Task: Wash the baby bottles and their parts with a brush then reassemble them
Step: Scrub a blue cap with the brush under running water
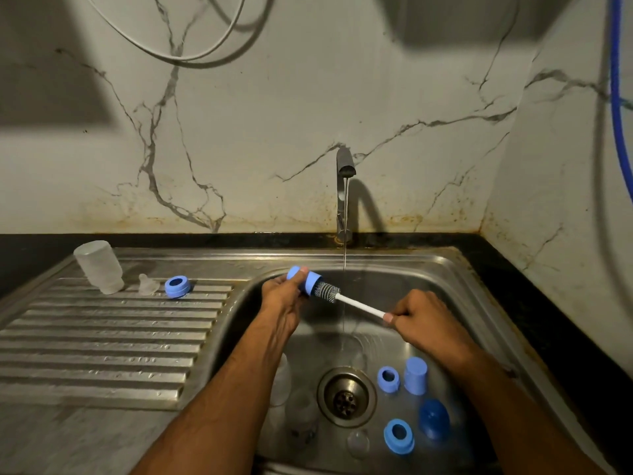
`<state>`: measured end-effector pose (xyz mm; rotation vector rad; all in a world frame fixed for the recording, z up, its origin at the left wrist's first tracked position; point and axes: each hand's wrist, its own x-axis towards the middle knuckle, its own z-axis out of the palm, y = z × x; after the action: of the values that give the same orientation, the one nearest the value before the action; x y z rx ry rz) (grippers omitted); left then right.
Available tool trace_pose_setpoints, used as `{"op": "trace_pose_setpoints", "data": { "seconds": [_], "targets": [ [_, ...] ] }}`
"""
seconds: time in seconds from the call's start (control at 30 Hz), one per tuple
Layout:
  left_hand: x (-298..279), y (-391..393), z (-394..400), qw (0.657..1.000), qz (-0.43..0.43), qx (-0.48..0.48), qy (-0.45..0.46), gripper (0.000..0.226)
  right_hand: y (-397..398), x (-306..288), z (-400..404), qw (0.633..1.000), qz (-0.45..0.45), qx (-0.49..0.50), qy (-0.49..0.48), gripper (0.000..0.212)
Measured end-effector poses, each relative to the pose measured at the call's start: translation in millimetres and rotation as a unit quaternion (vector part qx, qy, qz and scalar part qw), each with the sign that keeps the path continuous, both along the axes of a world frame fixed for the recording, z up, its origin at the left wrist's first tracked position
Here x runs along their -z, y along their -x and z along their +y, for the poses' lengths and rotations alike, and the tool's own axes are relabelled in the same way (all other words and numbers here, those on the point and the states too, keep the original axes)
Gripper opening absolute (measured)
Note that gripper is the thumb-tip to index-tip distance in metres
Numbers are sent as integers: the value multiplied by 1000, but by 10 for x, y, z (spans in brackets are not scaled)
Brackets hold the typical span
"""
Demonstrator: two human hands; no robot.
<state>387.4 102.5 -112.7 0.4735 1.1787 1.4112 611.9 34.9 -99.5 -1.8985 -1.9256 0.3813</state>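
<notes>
My left hand [282, 296] grips a blue bottle cap [310, 282] over the sink basin [445, 289]. A bottle brush [329, 291] has its grey bristles pushed partly into the cap's open end, and my right hand [424, 320] grips the far end of its white handle [359, 306]. Lying in the basin are two blue collar rings [388, 378] [399, 436], a blue cap [415, 375], a dark blue dome cap [434, 419], a clear nipple [358, 442] and clear bottles [301, 416]. On the drainboard stand an upturned clear bottle [99, 267], a clear nipple [148, 285] and a blue ring [177, 286].
The faucet [344, 186] runs a thin stream of water just right of the brush into the basin, near the drain [346, 396]. A ribbed steel drainboard [109, 337] lies at left. Black counter edges the sink at right. A blue hose [618, 97] hangs at far right.
</notes>
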Motion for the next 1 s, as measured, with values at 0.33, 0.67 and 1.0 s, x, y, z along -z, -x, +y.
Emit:
{"op": "trace_pose_setpoints", "data": {
  "seconds": [0.33,0.67,1.0],
  "targets": [
    [42,61,-19,1000,-22,-5,19,16,-178,-77,-86,997,42,58,0,22],
    [132,22,9,999,28,-4,34,22,-85,0,-41,995,92,37,-2,27],
    [161,-234,39,998,28,10,49,25,328,119,10,997,80,4,-4,28]
  ]
}}
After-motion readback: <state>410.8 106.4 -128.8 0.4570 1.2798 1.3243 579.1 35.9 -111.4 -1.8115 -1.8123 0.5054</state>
